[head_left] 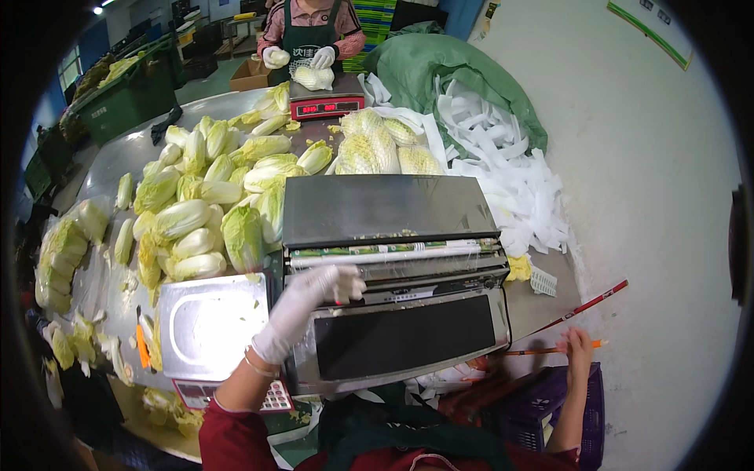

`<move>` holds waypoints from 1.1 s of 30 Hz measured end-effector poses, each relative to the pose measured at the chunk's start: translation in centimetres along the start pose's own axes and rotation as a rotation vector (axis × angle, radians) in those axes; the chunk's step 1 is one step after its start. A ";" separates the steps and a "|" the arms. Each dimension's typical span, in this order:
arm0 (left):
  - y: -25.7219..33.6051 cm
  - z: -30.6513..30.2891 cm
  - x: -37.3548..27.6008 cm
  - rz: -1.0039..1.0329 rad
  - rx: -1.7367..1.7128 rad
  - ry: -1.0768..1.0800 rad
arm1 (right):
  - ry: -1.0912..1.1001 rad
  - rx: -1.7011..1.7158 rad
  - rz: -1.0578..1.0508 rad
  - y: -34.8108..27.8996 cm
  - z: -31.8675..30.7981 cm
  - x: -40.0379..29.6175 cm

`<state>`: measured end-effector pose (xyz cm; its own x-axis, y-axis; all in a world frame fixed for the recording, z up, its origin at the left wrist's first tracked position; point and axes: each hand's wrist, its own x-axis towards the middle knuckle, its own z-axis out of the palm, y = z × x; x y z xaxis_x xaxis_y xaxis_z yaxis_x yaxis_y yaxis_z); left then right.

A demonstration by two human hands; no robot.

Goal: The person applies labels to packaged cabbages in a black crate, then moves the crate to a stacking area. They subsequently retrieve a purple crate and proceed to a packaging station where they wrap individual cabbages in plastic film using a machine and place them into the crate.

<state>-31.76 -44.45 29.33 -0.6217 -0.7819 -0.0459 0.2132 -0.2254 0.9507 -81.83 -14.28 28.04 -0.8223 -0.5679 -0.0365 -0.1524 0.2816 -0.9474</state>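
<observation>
My left hand (315, 300), in a white glove, is over the near-left part of the film-wrapping machine (406, 341), its fingers by the film roll (347, 259); I cannot tell whether they touch or pinch the film. Bare, my right hand (577, 347) is off to the right, over the orange end of a thin stick (536, 351); whether it grips the stick is unclear. A red stick (595, 301) lies just beyond that hand. Left of the machine stands a steel-topped scale (215, 324). Napa cabbages (188, 218) lie heaped behind the scale.
Across the table a gloved co-worker handles netted cabbage (313, 78) at a red scale (327, 107). Netted cabbages (368, 144) sit behind the machine. White foam strips (524, 200) spill from a green sack (465, 65). An orange-handled knife (143, 346) lies left; a purple crate (530, 412) stands lower right.
</observation>
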 end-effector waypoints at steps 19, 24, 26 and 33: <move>-1.1 -10.9 35.6 -0.395 0.424 0.337 | -0.677 -0.426 -0.080 -16.0 58.8 23.8; -1.7 -10.7 36.7 -0.475 0.315 0.378 | -0.790 -0.228 -0.019 -13.1 62.0 25.8; -2.4 -11.5 36.1 -0.453 0.292 0.458 | -0.950 -0.028 0.000 -13.4 62.0 24.1; 2.9 -11.0 35.7 0.022 -0.113 0.246 | -0.816 0.228 0.039 -21.1 55.5 19.8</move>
<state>-45.07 -79.42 27.12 -0.4168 -0.9021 -0.1116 0.3161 -0.2590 0.9127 -64.43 -74.39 29.59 -0.1582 -0.9657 -0.2058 0.0545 0.1995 -0.9784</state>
